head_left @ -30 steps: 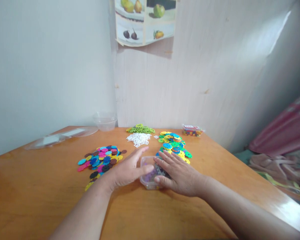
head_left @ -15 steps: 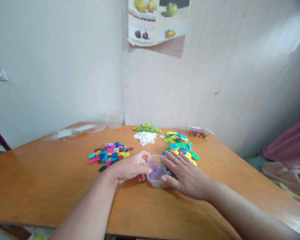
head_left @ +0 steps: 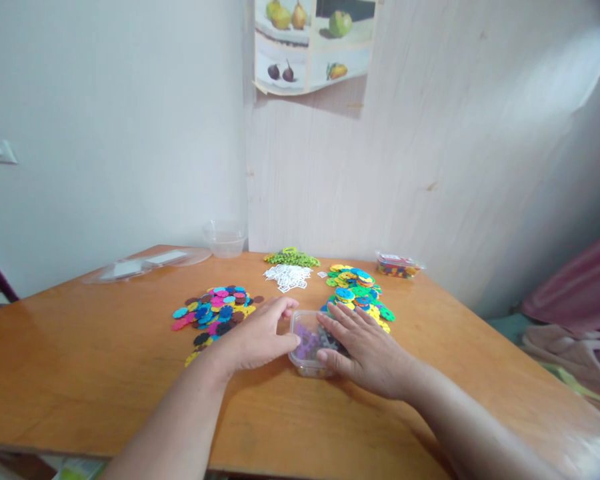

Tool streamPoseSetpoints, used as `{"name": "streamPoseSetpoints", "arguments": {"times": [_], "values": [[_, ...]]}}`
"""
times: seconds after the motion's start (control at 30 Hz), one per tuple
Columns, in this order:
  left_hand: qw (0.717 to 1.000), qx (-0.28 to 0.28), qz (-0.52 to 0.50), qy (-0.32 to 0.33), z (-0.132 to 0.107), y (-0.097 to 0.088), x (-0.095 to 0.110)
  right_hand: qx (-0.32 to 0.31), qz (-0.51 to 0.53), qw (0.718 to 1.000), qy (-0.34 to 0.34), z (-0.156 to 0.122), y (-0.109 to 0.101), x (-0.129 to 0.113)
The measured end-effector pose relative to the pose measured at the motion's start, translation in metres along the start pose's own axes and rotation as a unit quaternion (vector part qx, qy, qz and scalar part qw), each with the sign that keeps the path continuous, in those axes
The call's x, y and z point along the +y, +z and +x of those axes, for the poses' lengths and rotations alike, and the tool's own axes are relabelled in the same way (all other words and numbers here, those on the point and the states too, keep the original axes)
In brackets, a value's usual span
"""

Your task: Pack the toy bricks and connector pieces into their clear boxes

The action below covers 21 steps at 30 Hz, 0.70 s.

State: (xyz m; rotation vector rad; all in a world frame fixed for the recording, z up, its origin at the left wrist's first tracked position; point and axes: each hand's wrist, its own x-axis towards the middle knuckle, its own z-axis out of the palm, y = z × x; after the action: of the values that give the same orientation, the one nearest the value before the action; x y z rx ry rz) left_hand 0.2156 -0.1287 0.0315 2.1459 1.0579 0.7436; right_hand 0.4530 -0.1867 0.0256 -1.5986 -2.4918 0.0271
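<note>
A small clear plastic box (head_left: 304,363) with purple and grey pieces inside sits on the wooden table (head_left: 105,373). My left hand (head_left: 257,337) grips its left side, thumb and fingers against the wall. My right hand (head_left: 365,347) lies flat over its top and right side, fingers stretched out. A pile of pink, blue and yellow discs (head_left: 214,311) lies left of the box. A pile of green, yellow and blue discs (head_left: 361,293) lies just behind my right hand.
White small pieces (head_left: 287,276) and a green heap (head_left: 291,257) lie further back. A small filled box (head_left: 398,265) stands at the back right, a clear bowl (head_left: 225,239) and flat clear lids (head_left: 145,263) at the back left. Walls close the corner.
My left hand has curled from flat against the box to a grip on its left side. The view has shifted a little. My right hand stays on top.
</note>
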Motion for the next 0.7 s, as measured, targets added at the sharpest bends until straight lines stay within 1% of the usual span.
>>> {"name": "streamPoseSetpoints", "arguments": {"times": [0.03,0.07,0.1,0.17,0.23,0.3,0.4,0.53,0.6,0.7], "values": [[0.998,0.038,0.036,0.034,-0.001,0.002,0.005,0.0,0.004,1.0,0.002,0.0,0.0,0.0],[0.994,0.063,0.063,0.064,-0.002,0.004,0.011,0.0,0.008,1.0,0.003,0.0,-0.001,0.0],[0.99,0.075,0.082,0.086,-0.004,0.006,0.017,-0.001,0.011,1.0,0.002,0.0,-0.001,0.0],[0.987,0.062,0.104,0.106,-0.009,0.011,0.029,-0.001,0.017,1.0,-0.001,0.0,-0.001,0.001],[0.985,0.046,0.122,0.11,-0.016,0.015,0.036,0.005,0.022,1.0,-0.003,-0.001,0.0,0.001],[0.982,0.046,0.136,0.12,-0.023,0.02,0.035,0.015,0.027,1.0,-0.003,-0.001,0.001,0.003],[0.971,0.05,0.165,0.165,-0.03,0.026,0.025,0.041,0.042,0.998,-0.01,0.001,0.006,0.007],[0.95,0.056,0.215,0.22,-0.032,0.03,0.014,0.115,0.089,0.989,-0.03,-0.001,0.008,0.014],[0.944,0.052,0.231,0.228,-0.031,0.029,0.013,0.147,0.111,0.982,-0.049,-0.006,0.006,0.014],[0.94,0.053,0.241,0.236,-0.031,0.029,0.014,0.169,0.108,0.976,-0.086,-0.021,-0.001,0.009]]}}
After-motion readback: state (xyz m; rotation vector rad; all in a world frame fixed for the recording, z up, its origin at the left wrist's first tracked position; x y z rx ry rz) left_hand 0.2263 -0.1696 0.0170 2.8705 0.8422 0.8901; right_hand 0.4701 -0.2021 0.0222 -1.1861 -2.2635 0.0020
